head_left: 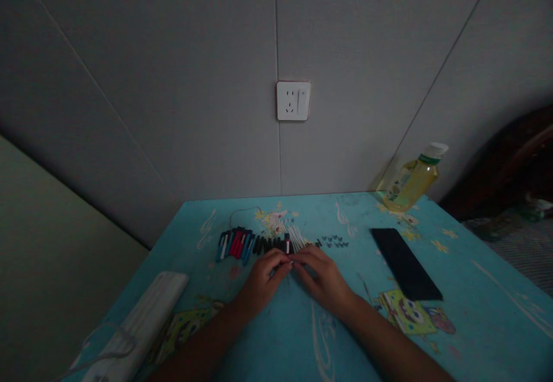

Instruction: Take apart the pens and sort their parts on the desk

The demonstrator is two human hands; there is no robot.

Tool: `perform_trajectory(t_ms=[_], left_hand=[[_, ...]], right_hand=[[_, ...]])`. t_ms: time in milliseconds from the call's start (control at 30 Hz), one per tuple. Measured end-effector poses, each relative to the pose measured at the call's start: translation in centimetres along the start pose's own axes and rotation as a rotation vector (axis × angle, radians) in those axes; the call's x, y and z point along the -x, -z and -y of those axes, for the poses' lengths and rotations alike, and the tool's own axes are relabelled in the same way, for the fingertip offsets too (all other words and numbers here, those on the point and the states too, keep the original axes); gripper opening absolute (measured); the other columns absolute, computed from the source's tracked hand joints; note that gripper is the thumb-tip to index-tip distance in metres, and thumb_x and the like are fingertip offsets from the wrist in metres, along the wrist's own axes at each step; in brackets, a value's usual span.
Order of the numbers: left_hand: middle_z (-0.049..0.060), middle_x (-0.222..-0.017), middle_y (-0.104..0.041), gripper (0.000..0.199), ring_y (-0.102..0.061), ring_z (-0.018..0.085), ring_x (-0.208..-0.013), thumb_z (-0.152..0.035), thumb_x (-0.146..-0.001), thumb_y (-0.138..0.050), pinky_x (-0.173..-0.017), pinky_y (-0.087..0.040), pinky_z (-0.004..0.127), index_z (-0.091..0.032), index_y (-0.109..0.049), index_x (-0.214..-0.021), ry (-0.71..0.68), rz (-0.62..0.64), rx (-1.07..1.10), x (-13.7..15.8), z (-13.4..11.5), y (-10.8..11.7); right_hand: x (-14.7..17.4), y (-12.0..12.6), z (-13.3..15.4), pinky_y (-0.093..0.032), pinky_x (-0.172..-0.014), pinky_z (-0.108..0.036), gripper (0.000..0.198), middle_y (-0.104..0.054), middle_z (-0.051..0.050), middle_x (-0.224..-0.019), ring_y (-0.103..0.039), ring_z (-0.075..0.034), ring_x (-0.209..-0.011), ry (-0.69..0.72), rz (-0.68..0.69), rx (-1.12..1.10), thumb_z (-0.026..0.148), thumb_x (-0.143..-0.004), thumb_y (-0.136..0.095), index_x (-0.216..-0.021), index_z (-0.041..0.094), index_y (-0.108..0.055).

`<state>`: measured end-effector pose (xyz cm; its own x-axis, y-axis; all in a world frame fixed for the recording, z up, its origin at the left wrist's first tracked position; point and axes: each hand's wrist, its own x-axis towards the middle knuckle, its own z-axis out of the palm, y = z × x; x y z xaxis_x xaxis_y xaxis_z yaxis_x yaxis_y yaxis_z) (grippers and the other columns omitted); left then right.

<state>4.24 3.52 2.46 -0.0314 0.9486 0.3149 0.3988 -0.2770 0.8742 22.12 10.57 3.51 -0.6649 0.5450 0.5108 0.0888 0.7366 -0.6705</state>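
Note:
My left hand [264, 281] and my right hand [324, 278] meet over the middle of the table, fingertips pinched together. Whatever small pale piece lies between them is mostly hidden. Just beyond the fingertips stands a dark tube with a pinkish-silver band [287, 245]; I cannot tell if a finger touches it. To the left lies a row of blue, white and red pen-like barrels [235, 245], then several short black pieces [263, 244]. Thin white sticks [296, 237] fan out behind my right hand. Small dark clip-like pieces [334, 241] lie in rows to its right.
A blue cartoon-printed cloth [276, 336] covers the table. A dark flat rectangular object [406, 264] lies at right, with a yellow-liquid bottle [410, 183] behind it. A white power strip [140, 324] with a cord lies at left. The wall carries a socket [293, 101].

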Motion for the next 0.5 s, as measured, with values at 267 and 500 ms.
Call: perform_trajectory(t_ms=[267, 500], left_hand=[[0.006, -0.089, -0.061, 0.024, -0.059, 0.017, -0.087, -0.031, -0.096, -0.050, -0.078, -0.045, 0.028, -0.016, -0.069, -0.089, -0.010, 0.019, -0.022, 0.20, -0.08, 0.05], [0.006, -0.087, -0.062, 0.025, -0.059, 0.017, -0.085, -0.030, -0.095, -0.051, -0.077, -0.045, 0.028, -0.016, -0.070, -0.088, -0.024, 0.001, -0.016, 0.15, -0.13, 0.18]], right_hand=[[-0.15, 0.23, 0.22, -0.050, -0.084, -0.034, 0.019, -0.065, -0.007, -0.100, -0.060, -0.019, -0.093, 0.028, 0.033, -0.011, 0.021, -0.096, -0.051, -0.108, 0.023, -0.066], [-0.23, -0.08, 0.12, -0.050, -0.084, -0.034, 0.017, -0.066, -0.007, -0.098, -0.061, -0.019, -0.093, 0.008, 0.015, -0.017, 0.024, -0.095, -0.054, -0.108, 0.023, -0.066]])
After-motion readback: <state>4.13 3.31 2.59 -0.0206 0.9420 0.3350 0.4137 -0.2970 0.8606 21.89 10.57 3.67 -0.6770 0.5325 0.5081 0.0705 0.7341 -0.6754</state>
